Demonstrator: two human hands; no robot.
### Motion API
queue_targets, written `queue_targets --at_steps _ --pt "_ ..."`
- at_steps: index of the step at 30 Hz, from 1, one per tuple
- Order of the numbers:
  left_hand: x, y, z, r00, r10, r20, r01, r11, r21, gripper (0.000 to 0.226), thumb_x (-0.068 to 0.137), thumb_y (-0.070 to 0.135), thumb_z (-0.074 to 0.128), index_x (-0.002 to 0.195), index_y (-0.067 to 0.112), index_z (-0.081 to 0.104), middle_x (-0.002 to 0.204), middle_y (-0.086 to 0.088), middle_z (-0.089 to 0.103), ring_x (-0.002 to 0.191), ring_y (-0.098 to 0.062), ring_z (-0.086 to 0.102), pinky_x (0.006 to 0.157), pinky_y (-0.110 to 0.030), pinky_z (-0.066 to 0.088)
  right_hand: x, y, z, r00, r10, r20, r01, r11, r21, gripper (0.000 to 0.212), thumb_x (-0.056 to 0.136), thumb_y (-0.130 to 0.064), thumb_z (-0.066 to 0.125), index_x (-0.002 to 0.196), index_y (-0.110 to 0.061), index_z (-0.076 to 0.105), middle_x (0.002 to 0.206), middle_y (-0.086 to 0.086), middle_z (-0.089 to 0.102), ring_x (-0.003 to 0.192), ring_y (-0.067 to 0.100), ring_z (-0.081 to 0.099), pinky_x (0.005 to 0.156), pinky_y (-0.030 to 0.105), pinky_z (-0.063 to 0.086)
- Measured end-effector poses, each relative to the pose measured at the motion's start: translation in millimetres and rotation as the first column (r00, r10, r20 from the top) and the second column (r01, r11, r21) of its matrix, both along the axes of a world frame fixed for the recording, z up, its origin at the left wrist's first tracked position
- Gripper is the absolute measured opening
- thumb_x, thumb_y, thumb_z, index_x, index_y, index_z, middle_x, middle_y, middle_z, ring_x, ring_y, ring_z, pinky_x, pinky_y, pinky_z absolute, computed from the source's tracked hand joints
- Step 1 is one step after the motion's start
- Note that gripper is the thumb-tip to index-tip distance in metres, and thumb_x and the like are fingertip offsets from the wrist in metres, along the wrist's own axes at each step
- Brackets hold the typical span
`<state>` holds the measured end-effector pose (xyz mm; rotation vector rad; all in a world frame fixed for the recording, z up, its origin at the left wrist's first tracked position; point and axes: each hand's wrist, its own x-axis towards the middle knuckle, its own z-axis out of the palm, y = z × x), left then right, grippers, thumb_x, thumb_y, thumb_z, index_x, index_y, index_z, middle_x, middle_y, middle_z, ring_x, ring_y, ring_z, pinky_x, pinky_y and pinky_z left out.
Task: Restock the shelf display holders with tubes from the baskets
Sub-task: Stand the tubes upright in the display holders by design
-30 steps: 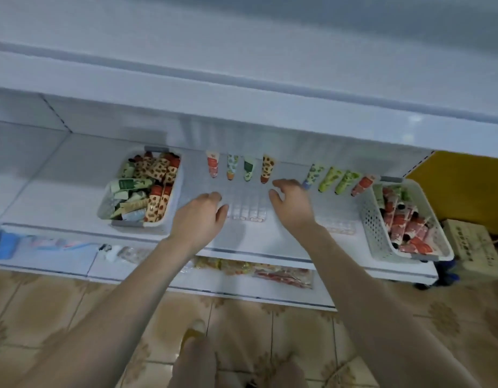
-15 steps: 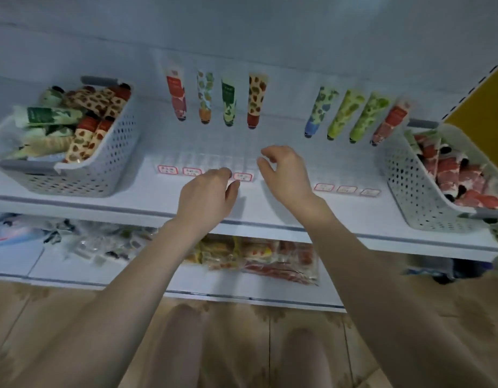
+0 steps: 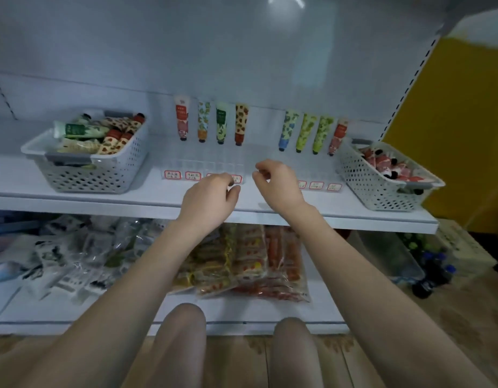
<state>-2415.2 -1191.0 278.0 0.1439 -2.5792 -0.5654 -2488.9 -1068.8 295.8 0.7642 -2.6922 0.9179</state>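
We see the task as hardly begun. On the white shelf point(image 3: 74, 201) stand two clear display holders. In the left holder point(image 3: 203, 166) only one row of four tubes point(image 3: 181, 119) stands upright at the very back, and all the slots in front of this row are empty, down to the small price labels point(image 3: 172, 175) at the front edge. The right holder point(image 3: 312, 166) looks the same: four tubes point(image 3: 306, 133) lean at its back and the rest is bare. The stock to be placed lies in the two baskets at the ends of the shelf. The left basket point(image 3: 102, 175) is heaped with mixed tubes point(image 3: 102, 135), and the right basket point(image 3: 365, 175) is full of red and white ones point(image 3: 388, 166). The left hand point(image 3: 211, 198) hangs just before the front of the left holder, its fingers loosely curled and holding nothing that we can see; whether the fingertips touch the holder we cannot tell. The right hand point(image 3: 276, 183) is in the gap between the two holders, fingers also bent and a little apart, with no tube in them. So, in our judgement, nearly all the work is left: to take tubes from each basket and to fill the empty slots row by row toward the front. The snack packets point(image 3: 242, 261) on the lower shelf are not part of this.
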Motion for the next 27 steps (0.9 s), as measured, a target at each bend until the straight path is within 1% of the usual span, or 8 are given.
queue_targets --at_steps 6,8,12,16,21,22,25,27 --pt "29.6 0.2 17.8 0.998 -0.067 0.005 0.067 0.996 0.056 0.026 0.095 0.027 0.046 0.099 0.008 0.064 0.095 -0.009 0.067 0.084 -0.025 0.058 0.067 -0.033 0.044 33.0 18.4 16.1 0.999 -0.052 -0.004 0.052 0.998 -0.032 0.031 0.095 -0.016 0.046 0.121 -0.003 0.058 0.116 0.013 0.063 0.106 0.029 0.057 0.087 0.033 0.045" --pt "32.0 7.8 23.9 0.996 -0.087 0.005 0.086 0.994 0.075 0.026 0.095 0.026 0.048 0.101 0.008 0.065 0.096 -0.009 0.067 0.086 -0.026 0.059 0.073 -0.038 0.049 37.2 32.2 18.3 0.996 -0.086 0.000 0.086 0.995 -0.049 0.031 0.095 -0.016 0.047 0.121 -0.003 0.058 0.116 0.013 0.063 0.106 0.028 0.058 0.087 0.032 0.045" --pt "24.9 35.6 30.5 0.992 -0.126 0.012 0.125 0.987 0.098 0.027 0.095 0.026 0.049 0.107 0.007 0.064 0.100 -0.009 0.066 0.090 -0.026 0.059 0.077 -0.037 0.050 32.0 68.2 14.4 0.991 -0.134 -0.005 0.133 0.988 -0.084 0.029 0.094 -0.015 0.049 0.117 0.000 0.059 0.114 0.015 0.064 0.104 0.030 0.058 0.088 0.035 0.047" --pt "-6.5 65.2 32.5 0.984 -0.173 0.031 0.169 0.981 0.098 0.026 0.094 0.026 0.049 0.103 0.007 0.065 0.094 -0.008 0.066 0.088 -0.027 0.060 0.075 -0.037 0.050 2.9 104.8 6.8 0.984 -0.177 0.019 0.178 0.978 -0.112 0.032 0.094 -0.018 0.050 0.123 -0.004 0.057 0.118 0.011 0.063 0.107 0.025 0.058 0.089 0.032 0.045" --pt "-70.1 91.2 29.6 0.976 -0.202 0.082 0.194 0.976 0.096 0.026 0.095 0.026 0.048 0.099 0.006 0.064 0.089 -0.010 0.065 0.082 -0.028 0.059 0.071 -0.038 0.049 -57.1 130.9 6.6 0.982 -0.188 -0.015 0.185 0.977 -0.105 0.027 0.093 -0.014 0.051 0.110 0.005 0.061 0.103 0.023 0.065 0.095 0.035 0.060 0.084 0.046 0.048" --pt "-82.8 95.6 29.2 0.974 -0.209 0.087 0.201 0.975 0.097 0.025 0.095 0.025 0.048 0.100 0.006 0.064 0.089 -0.010 0.065 0.082 -0.028 0.059 0.071 -0.038 0.049 -69.0 135.1 9.2 0.982 -0.186 -0.028 0.183 0.978 -0.097 0.027 0.093 -0.013 0.051 0.109 0.006 0.061 0.102 0.024 0.065 0.094 0.036 0.060 0.084 0.046 0.048" --pt "-115.6 110.1 28.1 0.968 -0.239 0.072 0.230 0.967 0.106 0.024 0.095 0.024 0.049 0.100 0.005 0.063 0.090 -0.011 0.064 0.084 -0.028 0.059 0.071 -0.037 0.049 -100.7 153.7 21.0 0.975 -0.205 -0.082 0.199 0.977 -0.069 0.029 0.093 -0.013 0.052 0.114 0.003 0.061 0.108 0.020 0.065 0.099 0.032 0.060 0.085 0.034 0.048" --pt "-131.1 121.0 28.5 0.964 -0.255 0.069 0.247 0.963 0.104 0.024 0.095 0.024 0.049 0.101 0.005 0.063 0.090 -0.011 0.064 0.083 -0.028 0.059 0.070 -0.036 0.048 -117.5 169.8 28.9 0.966 -0.234 -0.109 0.229 0.972 -0.056 0.027 0.091 -0.012 0.052 0.109 0.005 0.063 0.105 0.021 0.066 0.096 0.033 0.061 0.084 0.039 0.048"
